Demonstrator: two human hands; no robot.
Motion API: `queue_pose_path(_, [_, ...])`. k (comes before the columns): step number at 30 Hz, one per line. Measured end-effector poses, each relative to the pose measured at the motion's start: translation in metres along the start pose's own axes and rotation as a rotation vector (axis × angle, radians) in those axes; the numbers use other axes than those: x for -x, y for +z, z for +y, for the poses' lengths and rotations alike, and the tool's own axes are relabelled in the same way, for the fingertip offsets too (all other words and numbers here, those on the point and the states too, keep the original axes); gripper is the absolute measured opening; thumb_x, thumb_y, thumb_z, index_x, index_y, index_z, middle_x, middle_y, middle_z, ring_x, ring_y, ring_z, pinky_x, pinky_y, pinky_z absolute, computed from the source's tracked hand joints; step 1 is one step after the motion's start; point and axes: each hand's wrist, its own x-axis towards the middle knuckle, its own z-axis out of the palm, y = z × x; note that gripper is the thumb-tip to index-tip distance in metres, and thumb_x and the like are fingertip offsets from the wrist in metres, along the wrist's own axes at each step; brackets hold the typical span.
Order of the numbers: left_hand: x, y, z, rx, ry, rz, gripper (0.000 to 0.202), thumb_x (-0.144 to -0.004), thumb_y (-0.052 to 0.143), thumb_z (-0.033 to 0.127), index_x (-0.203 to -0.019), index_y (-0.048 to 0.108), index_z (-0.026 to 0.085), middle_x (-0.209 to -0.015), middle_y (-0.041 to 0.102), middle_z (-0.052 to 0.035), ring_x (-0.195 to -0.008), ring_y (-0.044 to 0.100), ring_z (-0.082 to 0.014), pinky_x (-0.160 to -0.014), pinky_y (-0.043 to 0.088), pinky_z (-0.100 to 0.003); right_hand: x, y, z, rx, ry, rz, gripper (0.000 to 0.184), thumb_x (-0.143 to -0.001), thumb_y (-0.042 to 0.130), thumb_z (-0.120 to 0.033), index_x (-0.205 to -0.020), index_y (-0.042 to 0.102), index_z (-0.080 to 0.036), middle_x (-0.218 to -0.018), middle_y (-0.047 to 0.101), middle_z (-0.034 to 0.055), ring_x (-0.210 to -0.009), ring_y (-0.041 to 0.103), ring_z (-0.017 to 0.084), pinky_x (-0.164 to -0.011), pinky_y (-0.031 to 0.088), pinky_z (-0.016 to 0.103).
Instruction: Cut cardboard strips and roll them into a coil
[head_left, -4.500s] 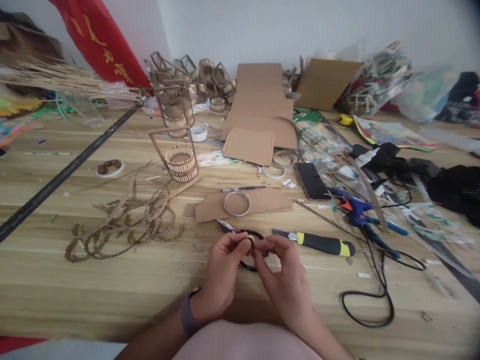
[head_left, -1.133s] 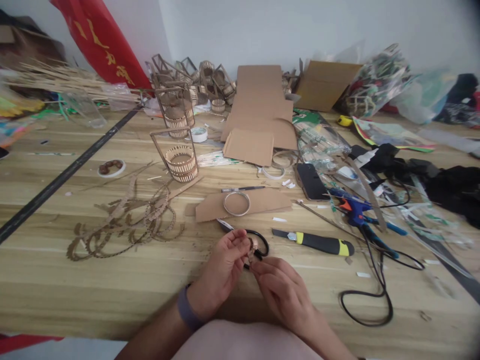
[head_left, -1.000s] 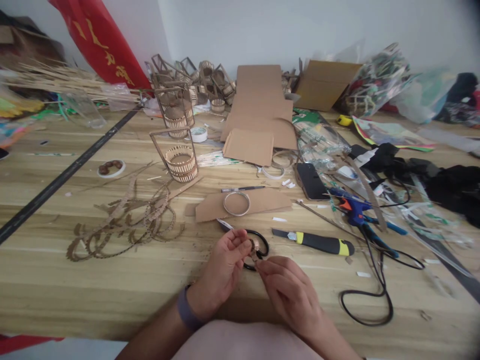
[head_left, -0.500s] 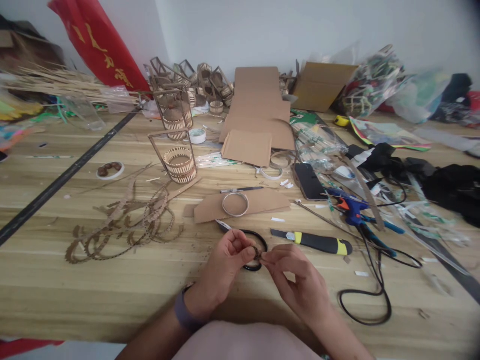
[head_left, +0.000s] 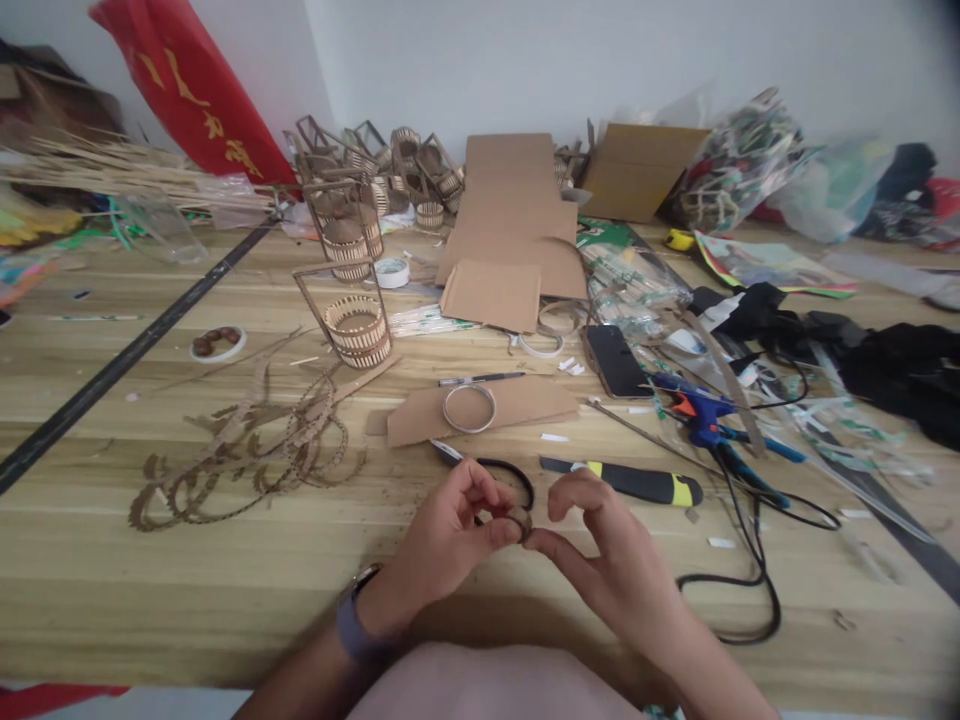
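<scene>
My left hand and my right hand meet low in the middle of the view, above the wooden table. Both pinch a small brown cardboard ring between thumb and fingertips. A grey band sits on my left wrist. Just behind my fingers lie black-handled scissors. A yellow and black utility knife lies to the right of them.
Cardboard scraps with toothed edges lie at left. A metal ring rests on a cardboard piece. Small cardboard lanterns, flat cardboard, a phone, a blue glue gun with black cable and plastic bags fill the back and right.
Both hands have dropped slightly toward me with the small ring. My right fingers have shifted from a tight pinch to a looser grip with the index raised.
</scene>
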Motion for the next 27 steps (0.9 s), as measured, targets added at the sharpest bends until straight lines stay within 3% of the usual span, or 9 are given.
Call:
queue_pose_path(4, [0.001, 0.000, 0.004, -0.102, -0.049, -0.121, 0.044, -0.071, 0.084, 0.042, -0.078, 0.048, 0.018, -0.082, 0.058, 0.0008, -0.075, 0.052, -0.0112, -0.070, 0.040, -0.025, -0.009, -0.011, 0.003, -0.183, 0.327, -0.276, 0.027, -0.074, 0.076, -0.019, -0.087, 0.052, -0.024, -0.079, 0.056, -0.0036, -0.071, 0.055, 0.014, -0.063, 0.047, 0.025])
queue_pose_path(6, [0.000, 0.000, 0.002, -0.068, -0.084, -0.127, 0.047, -0.069, 0.086, 0.043, -0.076, 0.047, 0.018, -0.081, 0.059, 0.0010, -0.073, 0.052, -0.0105, -0.068, 0.040, -0.025, -0.014, -0.011, 0.006, -0.335, 0.432, -0.344, 0.032, -0.070, 0.081, -0.023, -0.087, 0.055, -0.024, -0.078, 0.055, -0.0041, -0.070, 0.054, 0.013, -0.062, 0.046, 0.025])
queue_pose_path(9, [-0.003, 0.001, -0.004, 0.149, -0.127, -0.073, 0.054, -0.065, 0.089, 0.046, -0.073, 0.043, 0.019, -0.073, 0.057, 0.0034, -0.067, 0.050, -0.0085, -0.065, 0.039, -0.023, -0.017, -0.004, 0.010, -0.472, 0.446, -0.268, 0.036, -0.068, 0.086, -0.033, -0.090, 0.059, -0.023, -0.082, 0.060, -0.0017, -0.075, 0.055, 0.015, -0.068, 0.048, 0.027])
queue_pose_path(13, [-0.007, 0.003, -0.015, 0.445, -0.247, -0.091, 0.048, -0.065, 0.089, 0.044, -0.079, 0.054, 0.016, -0.070, 0.052, 0.0047, -0.064, 0.049, -0.0069, -0.065, 0.041, -0.022, -0.010, 0.006, 0.015, -0.597, 0.415, -0.208, 0.046, -0.071, 0.085, -0.041, -0.106, 0.059, -0.025, -0.103, 0.071, 0.0047, -0.087, 0.063, 0.018, -0.080, 0.052, 0.033])
queue_pose_path(17, [-0.007, 0.004, -0.022, 0.509, -0.273, -0.044, 0.046, -0.069, 0.085, 0.050, -0.081, 0.058, 0.015, -0.073, 0.056, 0.0020, -0.068, 0.053, -0.0084, -0.066, 0.043, -0.021, -0.004, 0.012, 0.016, -0.602, 0.468, -0.148, 0.031, -0.081, 0.076, -0.038, -0.102, 0.056, -0.025, -0.092, 0.073, 0.0037, -0.082, 0.066, 0.017, -0.074, 0.054, 0.031])
queue_pose_path(19, [-0.006, 0.004, -0.021, 0.409, -0.235, 0.017, 0.047, -0.074, 0.079, 0.057, -0.084, 0.060, 0.015, -0.074, 0.058, 0.0013, -0.067, 0.053, -0.0090, -0.063, 0.042, -0.021, -0.003, 0.014, 0.016, -0.544, 0.456, -0.102, 0.030, -0.081, 0.075, -0.035, -0.100, 0.055, -0.025, -0.086, 0.072, 0.0017, -0.079, 0.066, 0.017, -0.071, 0.054, 0.031])
queue_pose_path(22, [-0.003, 0.002, -0.015, 0.026, -0.094, 0.090, 0.041, -0.084, 0.068, 0.056, -0.096, 0.066, 0.017, -0.082, 0.065, -0.0018, -0.073, 0.059, -0.0123, -0.068, 0.046, -0.024, -0.001, 0.016, 0.017, -0.413, 0.438, -0.047, 0.029, -0.080, 0.073, -0.033, -0.100, 0.053, -0.025, -0.079, 0.069, -0.0005, -0.075, 0.066, 0.017, -0.070, 0.054, 0.031])
queue_pose_path(25, [0.002, 0.002, -0.005, -0.465, 0.051, 0.082, 0.021, -0.088, 0.067, 0.028, -0.107, 0.070, 0.019, -0.098, 0.072, -0.0047, -0.088, 0.064, -0.0171, -0.081, 0.049, -0.028, 0.002, 0.017, 0.019, -0.346, 0.451, -0.077, 0.027, -0.081, 0.069, -0.033, -0.100, 0.051, -0.025, -0.078, 0.070, -0.0002, -0.074, 0.069, 0.018, -0.070, 0.055, 0.032])
queue_pose_path(27, [0.006, 0.003, 0.001, -0.719, 0.131, 0.091, 0.020, -0.086, 0.063, 0.014, -0.104, 0.071, 0.020, -0.099, 0.073, -0.0045, -0.091, 0.066, -0.0182, -0.084, 0.049, -0.028, 0.004, 0.019, 0.021, -0.310, 0.450, -0.113, 0.025, -0.083, 0.067, -0.033, -0.100, 0.052, -0.025, -0.079, 0.071, 0.0006, -0.076, 0.070, 0.019, -0.068, 0.056, 0.031])
